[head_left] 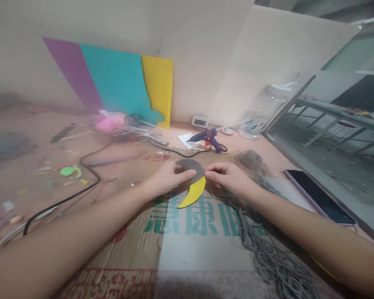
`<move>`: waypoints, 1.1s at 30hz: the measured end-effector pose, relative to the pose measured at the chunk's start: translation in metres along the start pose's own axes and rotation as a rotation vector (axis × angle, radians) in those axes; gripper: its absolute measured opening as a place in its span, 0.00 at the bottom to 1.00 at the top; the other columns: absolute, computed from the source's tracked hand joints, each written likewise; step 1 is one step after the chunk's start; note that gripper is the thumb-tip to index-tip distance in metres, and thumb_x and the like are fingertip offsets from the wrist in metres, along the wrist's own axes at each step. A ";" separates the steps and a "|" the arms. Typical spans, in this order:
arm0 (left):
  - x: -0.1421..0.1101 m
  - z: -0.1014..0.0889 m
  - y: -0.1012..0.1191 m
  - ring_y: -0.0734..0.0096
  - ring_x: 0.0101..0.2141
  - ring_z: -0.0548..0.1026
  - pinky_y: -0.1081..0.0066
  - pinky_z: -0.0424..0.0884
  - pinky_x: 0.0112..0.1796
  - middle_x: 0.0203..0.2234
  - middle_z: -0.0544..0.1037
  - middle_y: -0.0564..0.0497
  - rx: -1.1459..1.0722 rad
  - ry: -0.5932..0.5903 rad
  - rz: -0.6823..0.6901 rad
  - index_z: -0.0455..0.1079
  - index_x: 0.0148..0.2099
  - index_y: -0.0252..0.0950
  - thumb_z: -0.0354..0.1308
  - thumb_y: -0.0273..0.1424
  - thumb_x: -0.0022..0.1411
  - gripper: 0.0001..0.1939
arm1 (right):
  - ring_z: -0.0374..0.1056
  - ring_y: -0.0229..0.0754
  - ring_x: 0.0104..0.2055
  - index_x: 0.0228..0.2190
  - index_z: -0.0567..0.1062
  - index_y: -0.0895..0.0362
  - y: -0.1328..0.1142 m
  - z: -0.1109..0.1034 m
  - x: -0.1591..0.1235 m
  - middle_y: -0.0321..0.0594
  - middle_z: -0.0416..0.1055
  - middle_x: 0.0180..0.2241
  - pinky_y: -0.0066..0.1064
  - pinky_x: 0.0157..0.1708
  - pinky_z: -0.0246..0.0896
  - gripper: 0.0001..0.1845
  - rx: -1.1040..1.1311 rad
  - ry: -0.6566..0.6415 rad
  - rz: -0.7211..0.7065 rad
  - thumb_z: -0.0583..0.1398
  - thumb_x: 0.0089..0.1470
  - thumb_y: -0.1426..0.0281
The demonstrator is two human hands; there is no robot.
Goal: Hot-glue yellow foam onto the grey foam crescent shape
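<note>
A crescent with a bare yellow lower end is held in front of me; its upper part is covered by closely wound grey yarn. My left hand grips the covered part, thumb on top and the fingers mostly hidden behind. At the crescent's right edge, thumb and forefinger of my right hand are pinched together on what looks like the yarn strand. Below my right forearm, a loose heap of grey yarn spreads over the printed cardboard.
A blue glue gun stands beyond my hands, its black cord running left. Coloured foam sheets lean against the wall. A phone lies at right, near the table edge. A clear jar stands behind; scraps lie left.
</note>
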State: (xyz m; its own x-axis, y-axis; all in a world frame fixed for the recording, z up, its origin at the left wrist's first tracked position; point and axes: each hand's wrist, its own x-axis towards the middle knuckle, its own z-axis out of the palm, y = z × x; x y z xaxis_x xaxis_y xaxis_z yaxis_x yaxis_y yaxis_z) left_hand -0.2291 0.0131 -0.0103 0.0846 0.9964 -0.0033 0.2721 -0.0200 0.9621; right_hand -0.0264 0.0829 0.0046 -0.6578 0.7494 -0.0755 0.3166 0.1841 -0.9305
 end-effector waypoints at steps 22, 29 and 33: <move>0.001 0.005 0.003 0.78 0.19 0.62 0.77 0.55 0.20 0.17 0.64 0.57 0.032 0.053 -0.004 0.64 0.26 0.34 0.55 0.42 0.55 0.16 | 0.54 0.32 0.17 0.19 0.63 0.57 0.006 0.004 0.001 0.28 0.51 0.15 0.26 0.19 0.46 0.23 0.374 -0.068 -0.022 0.62 0.53 0.55; -0.001 0.005 0.007 0.78 0.19 0.62 0.76 0.56 0.21 0.16 0.63 0.58 0.044 0.041 0.001 0.63 0.26 0.35 0.55 0.41 0.55 0.15 | 0.49 0.30 0.15 0.28 0.71 0.59 0.006 0.004 0.001 0.28 0.58 0.14 0.24 0.16 0.39 0.20 0.241 -0.021 0.050 0.65 0.47 0.54; -0.001 0.004 0.004 0.77 0.21 0.63 0.76 0.57 0.22 0.19 0.66 0.56 0.054 0.003 0.069 0.65 0.26 0.34 0.52 0.46 0.58 0.19 | 0.49 0.30 0.15 0.26 0.70 0.59 0.005 0.004 0.001 0.28 0.59 0.13 0.24 0.16 0.39 0.20 0.226 0.023 0.044 0.65 0.47 0.54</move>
State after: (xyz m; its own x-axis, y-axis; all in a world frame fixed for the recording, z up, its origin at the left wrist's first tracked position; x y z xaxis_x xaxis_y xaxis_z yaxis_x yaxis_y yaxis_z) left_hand -0.2237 0.0117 -0.0075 0.1016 0.9928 0.0633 0.3170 -0.0926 0.9439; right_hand -0.0277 0.0820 -0.0020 -0.6299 0.7686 -0.1122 0.1816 0.0053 -0.9834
